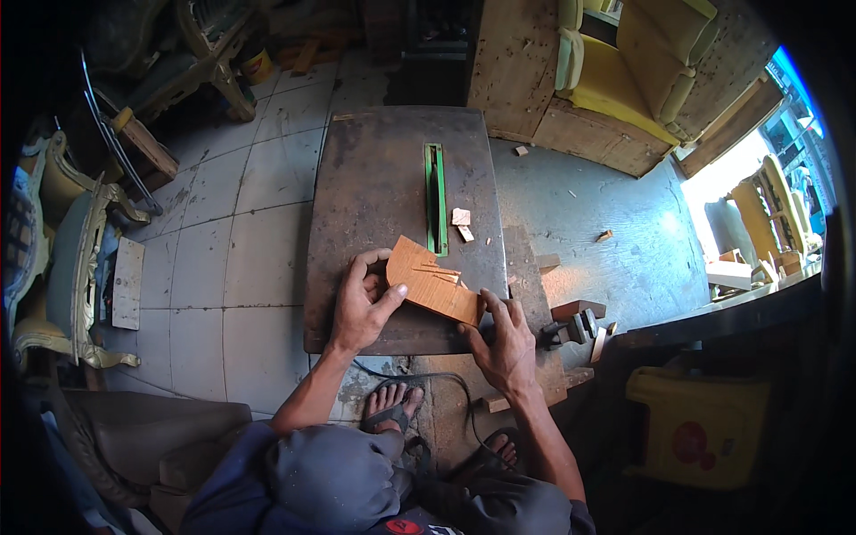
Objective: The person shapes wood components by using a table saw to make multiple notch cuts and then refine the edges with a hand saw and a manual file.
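A flat piece of reddish-brown wood (426,287) is held tilted over the near part of a dark metal saw table (374,178). One end of it is rounded, and notches with splintered strips run along its far edge. My left hand (364,308) grips the rounded end, thumb on top and fingers beneath. At the opposite, squared end, my right hand (506,343) pinches the wood between thumb and fingers. Just beyond the piece lies a green-edged slot insert (430,192) set lengthwise in the table; whether a blade stands in it I cannot tell. Small wood offcuts (460,217) rest right of the slot.
Carved chair frames (80,276) stand at left on the tiled floor. A yellow upholstered chair (615,80) is at the far right. Near my right arm lie a hand tool (580,330) and wood blocks (526,399). A yellow jerrycan (700,428) sits lower right. A cable (446,375) crosses near my feet.
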`<action>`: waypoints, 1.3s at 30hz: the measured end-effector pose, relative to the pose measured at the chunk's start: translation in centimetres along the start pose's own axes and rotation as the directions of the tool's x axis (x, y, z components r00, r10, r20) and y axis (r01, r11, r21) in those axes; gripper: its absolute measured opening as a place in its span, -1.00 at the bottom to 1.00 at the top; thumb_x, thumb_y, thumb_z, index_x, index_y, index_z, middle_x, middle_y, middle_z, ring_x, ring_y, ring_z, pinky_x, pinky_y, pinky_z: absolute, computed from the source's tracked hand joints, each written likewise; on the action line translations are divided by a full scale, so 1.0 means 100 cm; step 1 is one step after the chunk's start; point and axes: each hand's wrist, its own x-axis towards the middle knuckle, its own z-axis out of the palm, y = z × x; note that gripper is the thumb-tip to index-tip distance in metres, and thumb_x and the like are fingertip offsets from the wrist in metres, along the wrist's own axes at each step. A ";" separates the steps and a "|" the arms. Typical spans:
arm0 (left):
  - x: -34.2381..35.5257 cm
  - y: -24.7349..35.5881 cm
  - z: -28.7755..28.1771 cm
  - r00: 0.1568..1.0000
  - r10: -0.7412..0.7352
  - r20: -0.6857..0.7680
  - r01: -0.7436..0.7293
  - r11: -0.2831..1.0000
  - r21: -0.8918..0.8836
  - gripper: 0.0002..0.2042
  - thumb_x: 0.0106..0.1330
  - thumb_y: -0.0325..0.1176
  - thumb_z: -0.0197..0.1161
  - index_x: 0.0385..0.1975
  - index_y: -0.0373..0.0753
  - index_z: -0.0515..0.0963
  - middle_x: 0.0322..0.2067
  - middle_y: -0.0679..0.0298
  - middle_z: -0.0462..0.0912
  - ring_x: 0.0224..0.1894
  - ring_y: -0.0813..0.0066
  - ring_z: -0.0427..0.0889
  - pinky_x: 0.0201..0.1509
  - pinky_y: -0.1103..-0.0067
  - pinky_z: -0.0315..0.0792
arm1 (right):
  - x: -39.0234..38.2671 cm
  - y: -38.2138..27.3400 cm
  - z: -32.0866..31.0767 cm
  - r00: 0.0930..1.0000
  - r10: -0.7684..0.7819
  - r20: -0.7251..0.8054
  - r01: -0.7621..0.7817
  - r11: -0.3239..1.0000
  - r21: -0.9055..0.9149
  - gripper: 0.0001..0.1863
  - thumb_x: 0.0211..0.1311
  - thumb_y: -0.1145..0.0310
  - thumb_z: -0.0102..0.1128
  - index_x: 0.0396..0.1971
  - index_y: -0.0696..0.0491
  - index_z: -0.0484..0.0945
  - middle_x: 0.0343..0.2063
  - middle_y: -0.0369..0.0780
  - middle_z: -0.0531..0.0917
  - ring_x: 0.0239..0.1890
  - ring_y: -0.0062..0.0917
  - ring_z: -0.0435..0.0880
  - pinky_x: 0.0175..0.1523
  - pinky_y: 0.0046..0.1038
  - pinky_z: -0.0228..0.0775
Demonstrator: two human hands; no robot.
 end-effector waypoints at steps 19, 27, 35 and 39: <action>-0.026 0.044 0.034 0.985 0.049 0.168 -0.028 0.991 -0.130 -0.47 0.38 -0.44 0.35 0.29 -0.38 0.31 0.05 0.13 0.53 0.05 0.48 0.59 0.21 0.50 0.47 | -0.066 0.025 -0.016 0.973 -0.091 -0.212 0.121 0.984 0.130 -0.35 -0.01 0.47 0.57 0.13 0.12 0.48 -0.16 -0.15 0.57 -0.23 -0.44 0.65 -0.25 -0.45 0.60; -0.042 0.043 0.062 0.893 -0.126 0.433 0.154 0.988 -0.030 -0.43 0.32 -0.43 0.44 0.26 -0.36 0.32 0.08 0.07 0.59 0.17 0.37 0.58 0.34 0.41 0.41 | -0.107 0.048 -0.040 0.959 -0.026 -0.281 0.037 0.999 0.031 -0.38 -0.01 0.51 0.53 0.12 0.06 0.51 -0.12 -0.17 0.59 -0.17 -0.39 0.66 -0.15 -0.37 0.59; -0.049 0.047 0.078 0.878 -0.113 0.465 0.128 0.992 -0.002 -0.41 0.26 -0.45 0.45 0.23 -0.39 0.32 0.04 0.01 0.62 0.14 0.34 0.62 0.31 0.40 0.46 | -0.129 0.056 -0.043 0.952 0.066 -0.298 -0.025 0.990 0.141 -0.39 0.04 0.45 0.54 0.15 0.04 0.52 -0.06 -0.15 0.58 -0.32 -0.48 0.70 -0.28 -0.45 0.64; -0.051 0.053 0.072 0.890 -0.098 0.444 0.113 0.994 -0.007 -0.42 0.23 -0.45 0.45 0.22 -0.39 0.34 0.04 0.02 0.62 0.12 0.35 0.63 0.30 0.41 0.45 | -0.130 0.056 -0.042 0.964 0.078 -0.255 -0.019 0.974 0.224 -0.39 0.06 0.41 0.57 0.15 0.06 0.52 -0.06 -0.15 0.61 -0.33 -0.48 0.71 -0.28 -0.45 0.61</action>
